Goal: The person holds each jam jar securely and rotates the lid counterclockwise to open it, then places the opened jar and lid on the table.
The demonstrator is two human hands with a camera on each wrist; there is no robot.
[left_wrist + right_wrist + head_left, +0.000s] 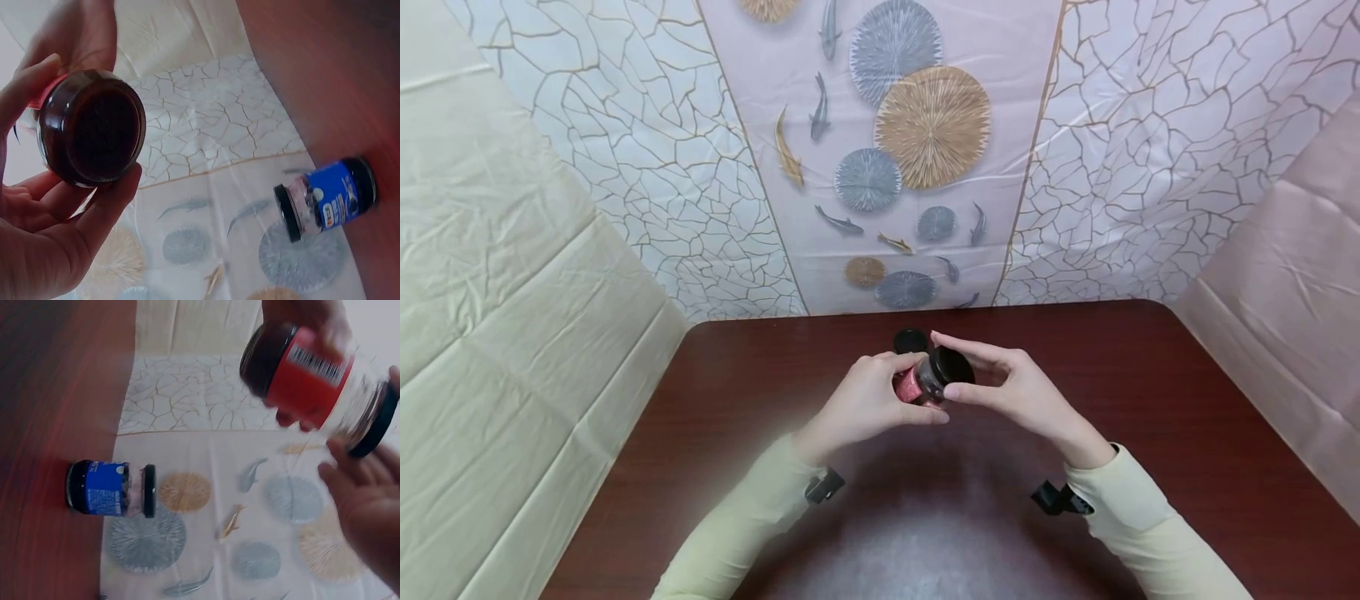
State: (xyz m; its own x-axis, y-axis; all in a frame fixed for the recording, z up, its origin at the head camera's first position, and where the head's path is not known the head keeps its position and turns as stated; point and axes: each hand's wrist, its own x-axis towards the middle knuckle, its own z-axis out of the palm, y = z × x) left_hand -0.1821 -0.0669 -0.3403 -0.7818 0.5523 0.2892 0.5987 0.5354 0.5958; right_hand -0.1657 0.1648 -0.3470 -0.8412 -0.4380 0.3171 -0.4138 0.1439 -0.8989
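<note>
A glass jar with a red label and a black lid is held tilted above the table, its lid end to the right. My left hand grips the jar's body, thumb and fingers curled round it. The lid is pinched at its rim between the thumb and fingers of my right hand. Dark contents fill the jar's base end, while the glass near the lid looks clear. Behind the hands a second jar with a blue label and black lid stands upright on the table, partly hidden in the head view.
The dark red-brown table runs back to a patterned cloth with fish and round motifs. Pale cloth walls rise at both sides. A black strap device sits on each wrist.
</note>
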